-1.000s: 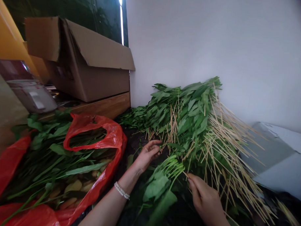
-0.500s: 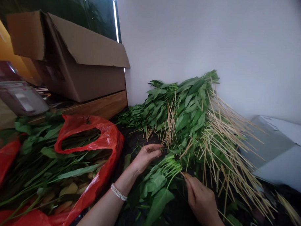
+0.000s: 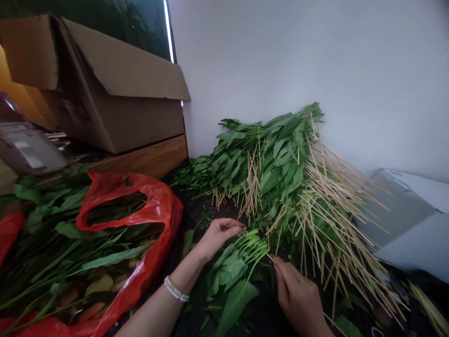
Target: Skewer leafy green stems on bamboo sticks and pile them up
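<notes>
My right hand (image 3: 299, 291) grips the near end of a thin wooden skewer (image 3: 270, 257). Along that skewer sits a row of green leafy stems (image 3: 253, 245), their leaves (image 3: 230, 269) hanging down to the left. My left hand (image 3: 222, 237), with a beaded bracelet on the wrist, is closed in a pinch by the far end of the row; what its fingertips hold is too small to make out. Just beyond both hands lies a heap of skewered leafy bunches (image 3: 279, 165), with many bare skewer ends (image 3: 333, 211) sticking out to the right.
On the left, a red plastic bag (image 3: 167, 206) holds loose leafy stems (image 3: 70, 246). Behind it, an open cardboard box (image 3: 138, 121) stands on a wooden surface beside a clear container (image 3: 30, 147). A white box (image 3: 417, 229) is at the right. The wall (image 3: 287, 57) closes off the back.
The whole view has shifted slightly, so things appear a little further left. Both hands keep nearly the same place and grip around the skewer and its stems.
</notes>
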{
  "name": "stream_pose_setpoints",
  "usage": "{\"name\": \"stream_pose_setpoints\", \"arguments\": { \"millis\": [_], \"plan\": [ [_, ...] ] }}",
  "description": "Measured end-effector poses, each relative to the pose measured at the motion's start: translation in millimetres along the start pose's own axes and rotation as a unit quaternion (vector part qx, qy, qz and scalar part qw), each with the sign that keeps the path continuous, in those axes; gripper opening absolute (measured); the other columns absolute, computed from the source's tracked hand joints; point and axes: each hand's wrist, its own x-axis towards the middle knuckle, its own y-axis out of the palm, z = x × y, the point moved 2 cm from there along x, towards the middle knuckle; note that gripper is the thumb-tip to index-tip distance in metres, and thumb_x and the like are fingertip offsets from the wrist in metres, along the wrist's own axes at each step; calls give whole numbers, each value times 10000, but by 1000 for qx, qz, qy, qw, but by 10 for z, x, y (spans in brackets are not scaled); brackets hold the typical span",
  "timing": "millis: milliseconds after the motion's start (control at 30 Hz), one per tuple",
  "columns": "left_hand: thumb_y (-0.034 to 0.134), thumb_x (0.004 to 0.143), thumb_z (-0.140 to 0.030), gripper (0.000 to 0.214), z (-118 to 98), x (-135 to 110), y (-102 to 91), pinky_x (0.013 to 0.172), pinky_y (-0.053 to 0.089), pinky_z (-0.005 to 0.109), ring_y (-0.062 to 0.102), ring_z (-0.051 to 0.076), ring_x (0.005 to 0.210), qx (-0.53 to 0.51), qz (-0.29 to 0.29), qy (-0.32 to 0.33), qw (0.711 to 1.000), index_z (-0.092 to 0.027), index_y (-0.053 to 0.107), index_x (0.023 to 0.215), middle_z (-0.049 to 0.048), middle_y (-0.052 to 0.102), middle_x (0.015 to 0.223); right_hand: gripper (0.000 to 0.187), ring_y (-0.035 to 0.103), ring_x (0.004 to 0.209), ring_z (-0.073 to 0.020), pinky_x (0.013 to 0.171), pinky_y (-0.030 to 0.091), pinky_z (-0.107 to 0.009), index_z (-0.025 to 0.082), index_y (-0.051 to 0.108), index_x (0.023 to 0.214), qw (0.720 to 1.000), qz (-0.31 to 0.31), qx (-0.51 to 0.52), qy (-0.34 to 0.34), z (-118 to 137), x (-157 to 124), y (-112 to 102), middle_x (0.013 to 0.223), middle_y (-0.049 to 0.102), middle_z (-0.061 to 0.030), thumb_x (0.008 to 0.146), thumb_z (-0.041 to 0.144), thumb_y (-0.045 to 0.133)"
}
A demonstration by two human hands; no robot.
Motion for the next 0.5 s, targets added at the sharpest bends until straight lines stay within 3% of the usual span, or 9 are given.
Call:
{"name": "stream_pose_setpoints", "arguments": {
  "millis": [300,500],
  "plan": [
    [764,678,-331,256,49,2,-9,697,465,255,619,134,657,-50,-4,-14,999,-136,723,838,43,720,724,312,660,737,-145,700,521,-230,130,542,1185,1000,16,-4,-4,0,-15,18,908,675,-81,933,158,360],
    [762,676,-349,276,29,-5,8,671,449,235,596,121,627,-28,1,-10,1000,-116,725,819,37,703,696,310,656,725,-137,684,515,-220,134,539,1186,1000,17,-12,-8,1,-16,30,888,672,-71,934,160,361]
  ]
}}
